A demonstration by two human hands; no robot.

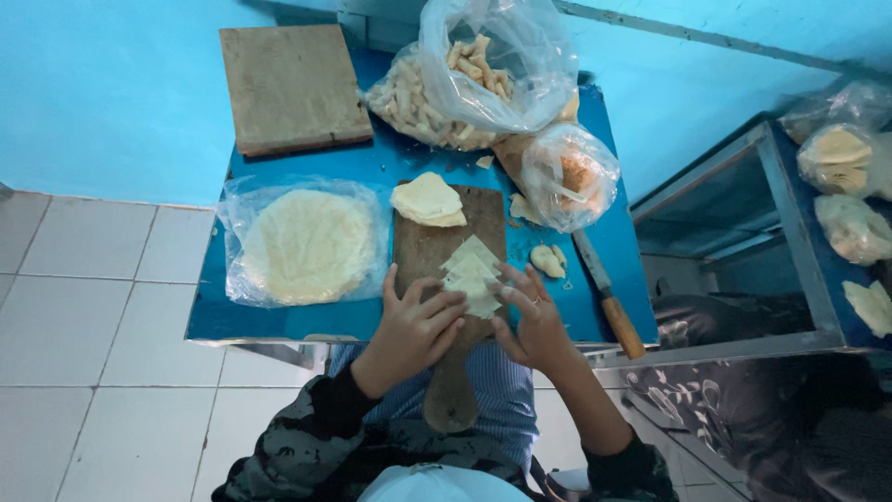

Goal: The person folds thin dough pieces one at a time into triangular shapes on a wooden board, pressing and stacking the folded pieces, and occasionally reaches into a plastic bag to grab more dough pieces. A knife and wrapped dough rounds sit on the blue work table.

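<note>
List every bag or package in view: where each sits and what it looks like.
Flat clear bag: left on the blue table, round pale dough sheets inside.
Large clear bag: table's far edge, open, full of pale rolled pieces.
Small clear bag: right of the cutting board, rounded, orange-brown filling.
Clear bags: right-hand shelf, pale dough inside.
No labels, signs or screens show.

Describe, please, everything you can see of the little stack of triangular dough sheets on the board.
The stack of triangular dough sheets is pale cream, thin and flat, layered with points fanning away from the person. It lies on the handled wooden board. The left hand and right hand touch its near edges with their fingertips.
</note>
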